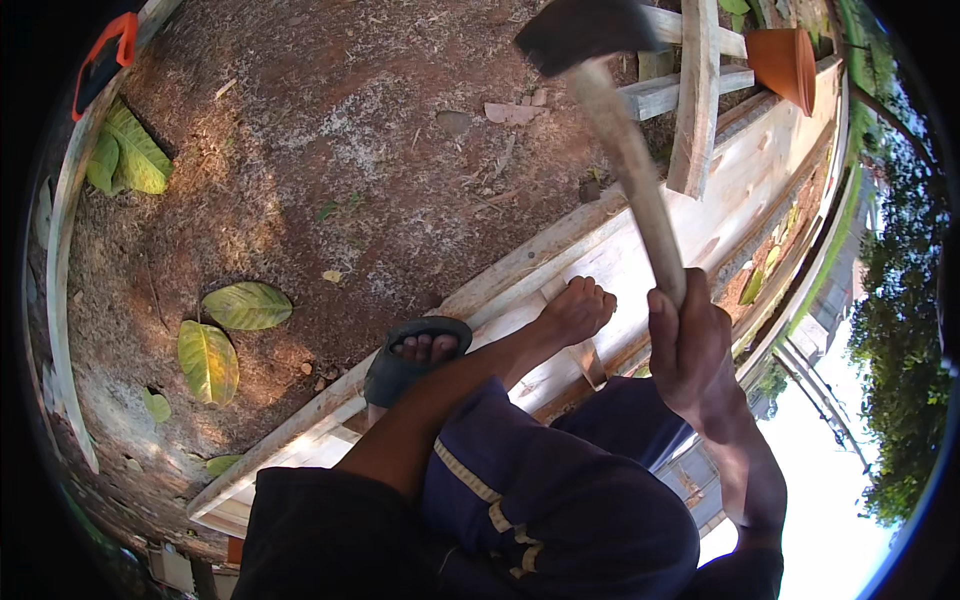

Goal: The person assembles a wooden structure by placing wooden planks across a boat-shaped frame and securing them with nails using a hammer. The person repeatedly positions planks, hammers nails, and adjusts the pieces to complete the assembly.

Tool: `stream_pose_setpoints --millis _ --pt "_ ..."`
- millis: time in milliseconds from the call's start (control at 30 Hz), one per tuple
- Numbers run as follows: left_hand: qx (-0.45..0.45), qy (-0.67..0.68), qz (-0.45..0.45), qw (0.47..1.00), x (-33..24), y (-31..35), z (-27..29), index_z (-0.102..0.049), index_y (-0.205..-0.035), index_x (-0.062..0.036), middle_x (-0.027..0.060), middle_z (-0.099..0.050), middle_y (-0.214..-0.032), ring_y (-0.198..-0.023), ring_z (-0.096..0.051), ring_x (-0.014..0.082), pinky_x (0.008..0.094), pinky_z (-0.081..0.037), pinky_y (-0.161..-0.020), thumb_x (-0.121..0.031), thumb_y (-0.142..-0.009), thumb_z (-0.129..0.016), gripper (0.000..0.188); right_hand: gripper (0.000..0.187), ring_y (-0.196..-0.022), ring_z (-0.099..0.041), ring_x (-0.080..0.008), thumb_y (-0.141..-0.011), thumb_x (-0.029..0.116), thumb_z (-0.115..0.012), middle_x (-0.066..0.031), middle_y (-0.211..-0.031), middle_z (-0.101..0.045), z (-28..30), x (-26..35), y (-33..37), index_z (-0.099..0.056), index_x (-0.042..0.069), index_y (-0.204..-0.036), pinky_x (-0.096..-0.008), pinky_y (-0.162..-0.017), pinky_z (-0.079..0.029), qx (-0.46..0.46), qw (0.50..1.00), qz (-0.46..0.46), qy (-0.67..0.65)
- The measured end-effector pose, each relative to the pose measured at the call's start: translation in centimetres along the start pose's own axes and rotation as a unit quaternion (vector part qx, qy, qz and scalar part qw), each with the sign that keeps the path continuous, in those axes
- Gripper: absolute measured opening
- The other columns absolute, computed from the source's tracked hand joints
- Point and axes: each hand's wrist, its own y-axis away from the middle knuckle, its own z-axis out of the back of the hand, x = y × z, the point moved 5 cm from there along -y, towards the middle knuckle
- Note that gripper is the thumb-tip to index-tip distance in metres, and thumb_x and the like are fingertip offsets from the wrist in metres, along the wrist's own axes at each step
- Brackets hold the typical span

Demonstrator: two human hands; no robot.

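Observation:
My right hand (690, 345) is raised at the right, its fingers wrapped round the wooden handle (632, 165) of a hammer. The dark, blurred hammer head (585, 38) points up and away at the top of the view. My left hand (580, 309) is closed against the pale wooden boards (640, 262) beneath it. Anything between its fingers is too small or hidden to make out. A short wooden piece (588, 364) lies across the boards just below this hand. My sandalled foot (418, 358) rests on the boards' near edge, beside my left forearm.
A wooden post (696, 110) and crosspieces stand over the boards' far end, near a terracotta-coloured pot (782, 68). An orange-edged dark object (103, 66) rests on a long rail (62, 300) at left. Large leaves (247, 305) lie on the bare soil.

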Motion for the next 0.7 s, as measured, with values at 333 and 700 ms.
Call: stream_pose_setpoints --millis 333,700 --pt "-0.001 -0.011 0.026 1.0 1.1 0.3 0.7 -0.061 -0.083 -0.0094 0.0019 -0.061 -0.068 -0.066 -0.055 0.0158 0.0342 -0.037 -0.059 -0.02 -0.088 -0.057 0.012 0.049 -0.045 -0.036 -0.0078 -0.107 0.046 -0.042 0.0005 -0.06 -0.042 5.8 7.0 -2.9 -0.054 -0.001 -0.099 -0.0239 -0.043 -0.031 -0.137 0.984 0.029 -0.112" --pt "-0.038 -0.043 0.001 0.998 0.2 0.2 0.7 -0.058 -0.078 -0.0096 0.002 -0.059 -0.063 -0.064 -0.055 0.0166 0.0341 -0.038 -0.059 -0.022 -0.089 -0.055 0.017 0.024 -0.056 -0.063 -0.0415 -0.102 0.019 -0.057 -0.0235 -0.06 -0.057 -0.1 0.7 -2.0 -0.059 -0.004 -0.095 -0.0472 -0.052 -0.045 0.111 0.988 0.004 0.111"
